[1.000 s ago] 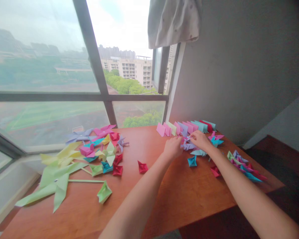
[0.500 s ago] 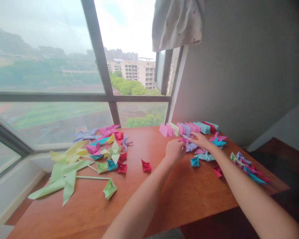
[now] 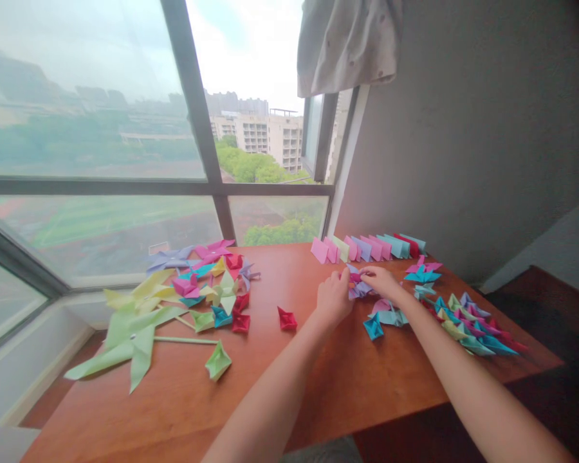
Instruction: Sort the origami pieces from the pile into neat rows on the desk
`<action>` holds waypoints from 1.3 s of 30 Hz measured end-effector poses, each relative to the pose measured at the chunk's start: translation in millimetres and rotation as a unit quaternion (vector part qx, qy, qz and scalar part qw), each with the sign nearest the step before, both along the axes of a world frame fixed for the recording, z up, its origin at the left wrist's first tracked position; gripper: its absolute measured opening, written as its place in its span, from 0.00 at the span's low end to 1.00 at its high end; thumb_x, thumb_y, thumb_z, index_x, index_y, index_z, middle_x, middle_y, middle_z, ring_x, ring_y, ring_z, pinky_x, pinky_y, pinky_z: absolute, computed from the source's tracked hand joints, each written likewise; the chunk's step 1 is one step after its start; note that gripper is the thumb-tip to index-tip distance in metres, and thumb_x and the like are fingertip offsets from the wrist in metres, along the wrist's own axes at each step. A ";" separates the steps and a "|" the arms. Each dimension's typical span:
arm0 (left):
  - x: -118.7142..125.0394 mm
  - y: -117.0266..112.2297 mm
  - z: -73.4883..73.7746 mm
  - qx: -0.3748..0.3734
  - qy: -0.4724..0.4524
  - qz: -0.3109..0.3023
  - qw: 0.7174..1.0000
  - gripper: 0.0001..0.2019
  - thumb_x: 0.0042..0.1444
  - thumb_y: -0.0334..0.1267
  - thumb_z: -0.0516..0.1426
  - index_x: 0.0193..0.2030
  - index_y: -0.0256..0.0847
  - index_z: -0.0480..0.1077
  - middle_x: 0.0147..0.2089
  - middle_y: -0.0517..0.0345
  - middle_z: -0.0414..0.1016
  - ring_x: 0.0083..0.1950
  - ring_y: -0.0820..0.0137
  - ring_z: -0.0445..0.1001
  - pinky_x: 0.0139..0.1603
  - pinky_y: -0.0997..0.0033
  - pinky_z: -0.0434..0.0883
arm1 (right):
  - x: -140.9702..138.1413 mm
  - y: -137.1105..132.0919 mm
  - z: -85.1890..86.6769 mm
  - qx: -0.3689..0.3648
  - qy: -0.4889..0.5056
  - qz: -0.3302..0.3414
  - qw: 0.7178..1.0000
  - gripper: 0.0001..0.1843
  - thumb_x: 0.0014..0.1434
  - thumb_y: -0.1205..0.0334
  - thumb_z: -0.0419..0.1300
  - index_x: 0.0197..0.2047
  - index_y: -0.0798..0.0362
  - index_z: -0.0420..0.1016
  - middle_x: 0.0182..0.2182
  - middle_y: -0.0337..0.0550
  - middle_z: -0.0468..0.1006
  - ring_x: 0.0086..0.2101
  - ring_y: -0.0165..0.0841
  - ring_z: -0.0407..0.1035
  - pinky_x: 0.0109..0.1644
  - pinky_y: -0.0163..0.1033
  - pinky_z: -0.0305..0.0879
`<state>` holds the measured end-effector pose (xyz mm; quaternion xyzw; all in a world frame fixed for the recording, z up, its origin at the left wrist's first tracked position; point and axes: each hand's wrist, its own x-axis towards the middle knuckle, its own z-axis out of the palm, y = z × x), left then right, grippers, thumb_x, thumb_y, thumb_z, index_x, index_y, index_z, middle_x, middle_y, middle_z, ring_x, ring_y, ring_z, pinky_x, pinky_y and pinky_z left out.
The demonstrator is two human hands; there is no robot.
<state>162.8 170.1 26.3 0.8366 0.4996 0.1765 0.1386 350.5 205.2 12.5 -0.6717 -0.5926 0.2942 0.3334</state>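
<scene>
Both my hands meet over the far middle of the table, close in front of a row of standing folded papers. My left hand is closed, with its fingertips at a small magenta folded paper piece. From the other side my right hand pinches at the same piece; its fingertips partly hide it. Purple folded paper lies just under and between the hands. Close to my right forearm are a light blue paper crane and a blue folded paper piece.
The standing paper row runs along the back edge. Several paper cranes lie in rows at the right. Pinwheels and paper boats cover the left side. A red paper boat sits mid-table; a green one is nearer.
My right hand has moved left and its fingers have drawn in to meet my left hand at the magenta paper. The view has shifted slightly, showing more cranes at the right.
</scene>
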 end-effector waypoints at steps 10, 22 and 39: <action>-170.9 -51.1 38.5 0.045 -0.031 0.108 0.993 0.26 0.56 0.27 0.53 0.62 0.45 0.58 0.56 0.49 0.69 0.53 0.61 0.73 0.51 0.65 0.71 | -190.1 -22.2 27.0 0.001 0.179 0.149 0.972 0.11 0.55 0.63 0.55 0.39 0.55 0.76 0.31 0.39 0.79 0.28 0.30 0.72 0.30 0.34 0.70; -315.3 -111.1 20.9 0.225 0.021 0.348 0.910 0.26 0.56 0.41 0.54 0.61 0.37 0.60 0.60 0.39 0.66 0.62 0.48 0.65 0.62 0.46 0.64 | -265.6 -38.2 78.3 0.131 0.076 0.300 0.942 0.18 0.60 0.53 0.61 0.52 0.50 0.75 0.49 0.42 0.77 0.52 0.39 0.68 0.60 0.46 0.62; -125.4 -91.0 8.4 0.068 0.032 0.040 0.996 0.47 0.39 0.45 0.71 0.66 0.46 0.58 0.71 0.38 0.51 0.70 0.46 0.54 0.67 0.39 0.52 | -3.6 -200.9 4.8 -0.045 -0.122 0.070 0.989 0.42 0.50 0.52 0.63 0.67 0.42 0.57 0.67 0.49 0.54 0.50 0.40 0.71 0.38 0.38 0.75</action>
